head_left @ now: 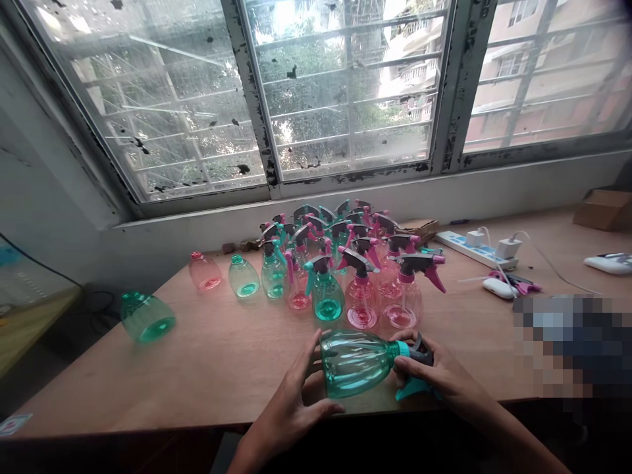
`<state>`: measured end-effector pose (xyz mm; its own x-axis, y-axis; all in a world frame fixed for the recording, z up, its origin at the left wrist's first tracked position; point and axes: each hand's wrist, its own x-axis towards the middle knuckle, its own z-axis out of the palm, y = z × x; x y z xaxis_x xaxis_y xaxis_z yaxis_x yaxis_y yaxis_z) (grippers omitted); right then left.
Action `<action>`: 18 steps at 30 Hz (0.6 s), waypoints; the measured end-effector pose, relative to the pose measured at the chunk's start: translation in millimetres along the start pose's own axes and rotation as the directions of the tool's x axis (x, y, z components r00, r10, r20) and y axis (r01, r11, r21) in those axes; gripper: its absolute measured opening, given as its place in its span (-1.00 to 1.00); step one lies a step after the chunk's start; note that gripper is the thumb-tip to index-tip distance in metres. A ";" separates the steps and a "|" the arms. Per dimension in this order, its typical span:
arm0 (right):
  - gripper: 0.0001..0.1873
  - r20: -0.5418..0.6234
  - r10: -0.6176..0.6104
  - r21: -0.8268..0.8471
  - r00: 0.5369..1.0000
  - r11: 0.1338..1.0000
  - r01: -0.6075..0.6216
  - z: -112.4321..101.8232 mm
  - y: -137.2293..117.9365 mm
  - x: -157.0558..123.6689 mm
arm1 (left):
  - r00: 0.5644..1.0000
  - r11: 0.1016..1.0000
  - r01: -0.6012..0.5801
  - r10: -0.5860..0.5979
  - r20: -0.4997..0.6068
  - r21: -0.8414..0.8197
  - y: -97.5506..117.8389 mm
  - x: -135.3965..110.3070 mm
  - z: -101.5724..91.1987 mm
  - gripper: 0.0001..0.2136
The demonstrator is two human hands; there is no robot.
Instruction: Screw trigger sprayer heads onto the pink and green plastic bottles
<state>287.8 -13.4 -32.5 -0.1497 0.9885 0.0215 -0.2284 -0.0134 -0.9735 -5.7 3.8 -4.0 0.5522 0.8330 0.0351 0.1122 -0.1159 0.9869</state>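
Note:
A clear green spray bottle (358, 363) lies sideways in the air over the table's front edge, its base to the left and its neck to the right. My left hand (296, 395) cups the base, fingers around the far side and thumb below. At the neck, my right hand (439, 375) grips the spray head (419, 354), which is dark grey with a turquoise collar and trigger. The head sits on the neck; how tightly cannot be told. Just behind stand several pink and green spray bottles with heads, among them a pink one (362, 303) and a green one (328, 296).
Three bottles without heads stand at left: green (148, 317), pink (205, 272) and pale green (243, 276). On the right are a white power strip (474, 249) with plugged-in chargers, a white case (500, 288), pink-handled scissors (523, 283) and a cardboard box (603, 209). Windows line the back.

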 end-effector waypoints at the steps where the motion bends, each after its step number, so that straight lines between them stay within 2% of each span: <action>1: -0.50 -0.002 0.003 0.003 1.000 1.000 -0.003 -0.1 0.0 0.1 | 1.000 1.000 -0.013 0.013 -0.005 0.023 -0.8 0.0 -0.1 -0.04; 6: -0.51 -0.006 -0.007 0.029 1.000 1.000 0.007 -0.3 -0.4 -0.6 | 0.998 0.992 -0.064 0.065 -0.008 0.109 -8.7 0.4 -1.2 -0.23; 11: -0.50 -0.019 -0.002 0.001 1.000 1.000 0.002 0.9 -1.3 -1.1 | 0.999 0.998 -0.044 0.044 0.007 0.046 -1.0 1.0 1.4 0.02; 15: -0.51 -0.024 -0.008 -0.023 1.000 1.000 0.008 1.6 -0.4 0.5 | 0.998 0.992 -0.056 0.056 0.001 0.110 5.2 1.5 1.3 -0.10; 18: -0.51 -0.030 -0.020 -0.034 0.999 0.999 0.019 1.7 0.3 1.5 | 0.997 0.986 -0.073 0.073 0.007 0.147 2.1 1.1 -0.8 -0.15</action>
<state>285.8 -12.1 -32.4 -0.1166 0.9926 0.0346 -0.1982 0.0108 -0.9801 -5.5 4.9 -1.8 0.5645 0.8187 0.1056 0.1916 -0.2544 0.9479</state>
